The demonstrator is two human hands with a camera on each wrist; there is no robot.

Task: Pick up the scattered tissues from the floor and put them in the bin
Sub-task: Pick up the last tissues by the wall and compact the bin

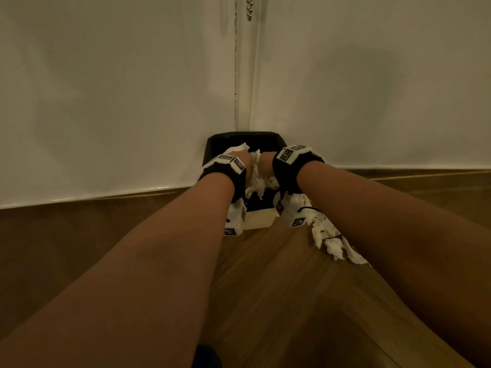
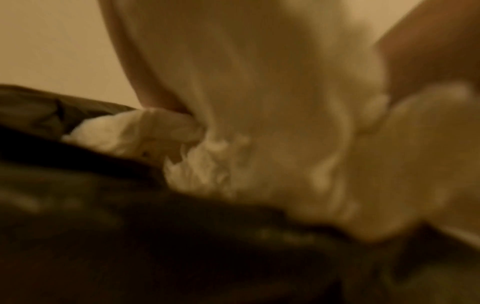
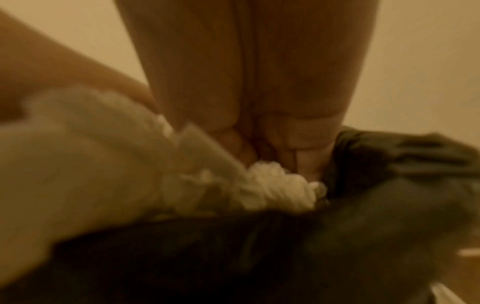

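Observation:
A small bin with a black liner stands on the wooden floor against the white wall. Over its mouth my left hand and right hand meet, both gripping a bundle of crumpled white tissues that hangs down into the liner. In the left wrist view the tissues bunch under my left hand, above the dark liner. The right wrist view shows my right hand with its fingers curled and tissues pressed against them. More tissues lie on the floor under my right forearm.
White blinds or wall panels rise right behind the bin, and a bead chain hangs above it. Wooden floor stretches toward me between my forearms. A blue object shows at the bottom edge.

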